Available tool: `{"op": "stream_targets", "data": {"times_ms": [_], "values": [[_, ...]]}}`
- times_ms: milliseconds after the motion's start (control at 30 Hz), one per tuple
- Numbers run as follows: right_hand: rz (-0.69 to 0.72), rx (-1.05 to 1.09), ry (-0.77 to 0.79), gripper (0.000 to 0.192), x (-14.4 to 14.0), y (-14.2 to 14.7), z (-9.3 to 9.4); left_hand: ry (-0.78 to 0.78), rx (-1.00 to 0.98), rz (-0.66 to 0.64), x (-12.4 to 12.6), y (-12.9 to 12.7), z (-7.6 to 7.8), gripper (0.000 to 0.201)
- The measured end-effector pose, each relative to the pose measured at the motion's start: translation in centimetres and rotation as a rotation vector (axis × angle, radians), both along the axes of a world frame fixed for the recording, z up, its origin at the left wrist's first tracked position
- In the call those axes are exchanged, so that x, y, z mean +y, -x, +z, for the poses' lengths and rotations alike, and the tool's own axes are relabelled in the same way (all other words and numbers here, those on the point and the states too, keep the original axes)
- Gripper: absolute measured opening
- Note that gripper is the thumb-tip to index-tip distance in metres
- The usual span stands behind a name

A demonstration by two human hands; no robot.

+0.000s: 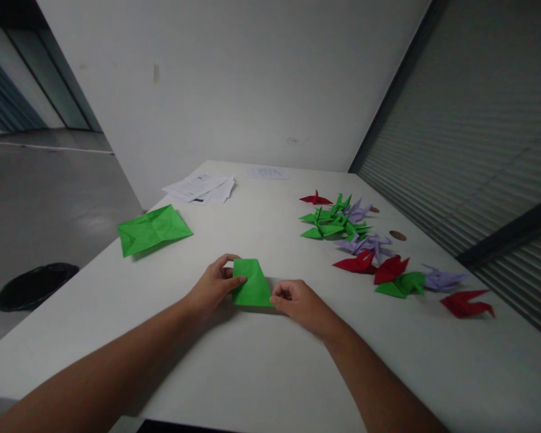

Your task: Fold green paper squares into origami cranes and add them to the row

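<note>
The left hand (213, 281) gripped the folded green paper (253, 288) at left, the right hand (301, 305) pinching its lower-right corner

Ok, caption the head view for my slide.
Left hand and right hand hold folded green paper at a white table, paper birds lying to the right.

I've got one head-cam feed, looking forward and down from pretty close above the surface (252, 222), wall (234, 90) beyond.
</note>
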State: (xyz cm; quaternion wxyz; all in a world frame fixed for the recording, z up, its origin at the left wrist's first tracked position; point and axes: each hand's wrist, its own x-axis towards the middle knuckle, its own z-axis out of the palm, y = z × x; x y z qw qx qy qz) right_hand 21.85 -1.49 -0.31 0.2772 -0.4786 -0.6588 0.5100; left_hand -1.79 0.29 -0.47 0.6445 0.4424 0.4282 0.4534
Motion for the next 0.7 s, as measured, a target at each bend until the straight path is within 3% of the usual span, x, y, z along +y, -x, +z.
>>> {"op": "stream_targets", "data": {"times_ms": [100, 233, 500, 700], "values": [[0.03, 0.103, 0.026, 0.021, 0.0, 0.3, -0.3, -0.035, 0.022, -0.104, -0.2, -0.1, -0.1, 0.055], [-0.047, 0.288, 0.042, 0.034, -0.1, 1.1, -0.7, -0.058, 0.068, -0.269, -0.5, -0.4, -0.4, 0.057], [-0.204, 0.363, 0.094, 0.042, -0.2, 1.3, -0.3, -0.094, -0.06, -0.288, -0.8, 0.5, 0.2, 0.055], [-0.291, 0.445, 0.083, 0.047, -0.1, 1.2, 0.1, -0.234, -0.041, -0.44, -0.6, 1.1, 0.2, 0.069]]}}
